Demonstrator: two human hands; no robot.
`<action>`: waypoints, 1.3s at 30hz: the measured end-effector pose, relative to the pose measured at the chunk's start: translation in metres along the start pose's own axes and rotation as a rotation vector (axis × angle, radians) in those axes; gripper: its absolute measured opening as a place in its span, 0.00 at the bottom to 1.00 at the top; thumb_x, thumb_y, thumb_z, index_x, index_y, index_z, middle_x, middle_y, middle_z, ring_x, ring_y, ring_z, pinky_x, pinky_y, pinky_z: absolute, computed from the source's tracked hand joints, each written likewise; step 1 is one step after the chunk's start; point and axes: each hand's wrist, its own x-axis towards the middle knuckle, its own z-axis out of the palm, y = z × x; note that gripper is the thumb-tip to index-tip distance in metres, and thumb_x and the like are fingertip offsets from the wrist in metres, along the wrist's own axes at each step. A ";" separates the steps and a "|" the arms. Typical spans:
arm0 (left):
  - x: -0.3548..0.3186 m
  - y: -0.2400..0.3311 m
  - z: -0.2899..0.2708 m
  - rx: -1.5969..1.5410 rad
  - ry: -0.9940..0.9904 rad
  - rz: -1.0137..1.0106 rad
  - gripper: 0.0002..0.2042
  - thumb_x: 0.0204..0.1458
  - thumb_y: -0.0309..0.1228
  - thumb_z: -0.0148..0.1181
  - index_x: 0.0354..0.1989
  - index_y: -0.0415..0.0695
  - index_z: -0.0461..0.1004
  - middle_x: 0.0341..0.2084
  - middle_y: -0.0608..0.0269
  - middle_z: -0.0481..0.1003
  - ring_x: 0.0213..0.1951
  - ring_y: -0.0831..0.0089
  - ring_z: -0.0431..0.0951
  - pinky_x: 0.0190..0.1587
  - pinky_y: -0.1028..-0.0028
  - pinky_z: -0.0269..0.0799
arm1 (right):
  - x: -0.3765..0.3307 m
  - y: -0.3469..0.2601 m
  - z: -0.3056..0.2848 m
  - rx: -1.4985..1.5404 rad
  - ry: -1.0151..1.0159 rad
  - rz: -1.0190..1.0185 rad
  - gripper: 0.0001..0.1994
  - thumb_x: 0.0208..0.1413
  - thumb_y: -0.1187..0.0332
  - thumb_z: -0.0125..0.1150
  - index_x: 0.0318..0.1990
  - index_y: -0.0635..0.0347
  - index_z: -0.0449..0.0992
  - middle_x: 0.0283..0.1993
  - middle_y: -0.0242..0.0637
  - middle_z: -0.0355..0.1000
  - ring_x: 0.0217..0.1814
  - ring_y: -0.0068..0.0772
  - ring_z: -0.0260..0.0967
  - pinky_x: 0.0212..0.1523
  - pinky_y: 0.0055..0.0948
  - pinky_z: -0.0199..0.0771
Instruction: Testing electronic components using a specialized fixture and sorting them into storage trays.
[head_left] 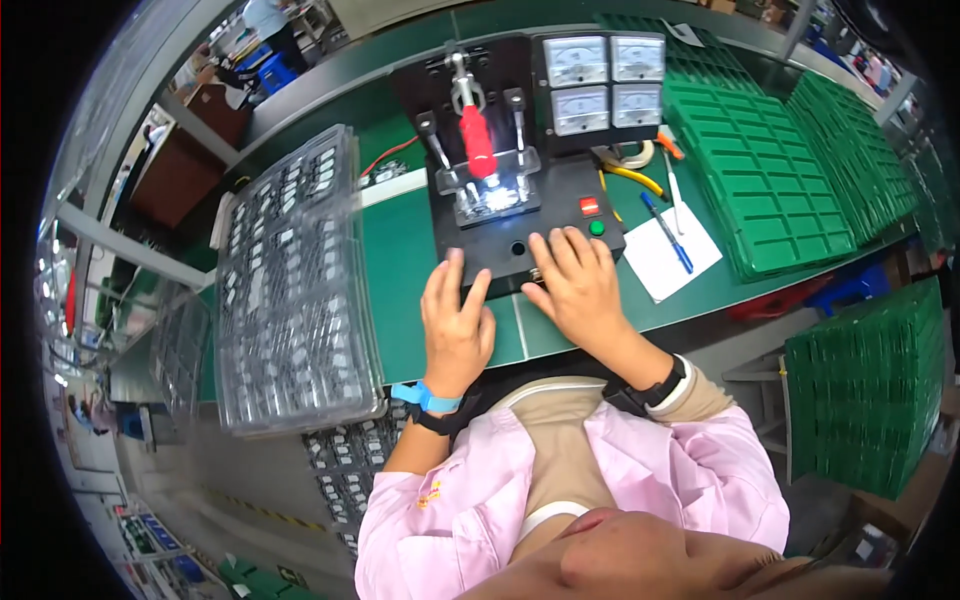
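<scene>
A black test fixture [560, 195] stands on the bench in front of me, with a red-handled toggle clamp [475, 140] at its back. Under the clamp, a clear plate and a small lit part [497, 200] glow white. My left hand [457, 325] rests at the fixture's front left edge, fingers apart and holding nothing. Flat on its front right corner lies my right hand [578, 285], fingers stretched out and empty. A red rocker switch [588, 206] and a green button [597, 228] sit just beyond the right fingertips.
Stacked clear trays [300, 300] of small parts stand at left. Panel meters [582, 85] rise behind the fixture. To the right are white paper [650, 265], a blue pen [668, 232], a white-shafted tool [674, 190] and green trays [765, 180]; more green trays [865, 385] are stacked lower right.
</scene>
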 end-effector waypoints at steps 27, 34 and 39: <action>0.002 0.004 -0.005 0.044 -0.072 0.033 0.26 0.41 0.18 0.56 0.54 0.41 0.70 0.62 0.45 0.60 0.61 0.49 0.60 0.58 0.53 0.57 | 0.094 0.001 0.027 0.213 0.029 -0.155 0.24 0.51 0.68 0.61 0.57 0.59 0.69 0.53 0.40 0.69 0.54 0.44 0.66 0.52 0.44 0.62; -0.001 -0.003 -0.005 0.054 -0.072 0.036 0.27 0.43 0.20 0.56 0.57 0.44 0.69 0.64 0.45 0.57 0.63 0.49 0.59 0.59 0.50 0.56 | 0.094 0.022 0.002 0.391 -0.124 -0.437 0.31 0.49 0.63 0.64 0.62 0.56 0.64 0.67 0.39 0.60 0.60 0.39 0.63 0.57 0.46 0.58; -0.017 -0.003 -0.019 -0.041 -0.031 0.036 0.26 0.44 0.19 0.55 0.57 0.42 0.68 0.64 0.44 0.58 0.62 0.47 0.61 0.60 0.51 0.56 | 0.165 0.022 -0.050 -0.001 0.442 -0.451 0.34 0.47 0.62 0.66 0.63 0.53 0.63 0.62 0.40 0.66 0.60 0.44 0.64 0.61 0.48 0.53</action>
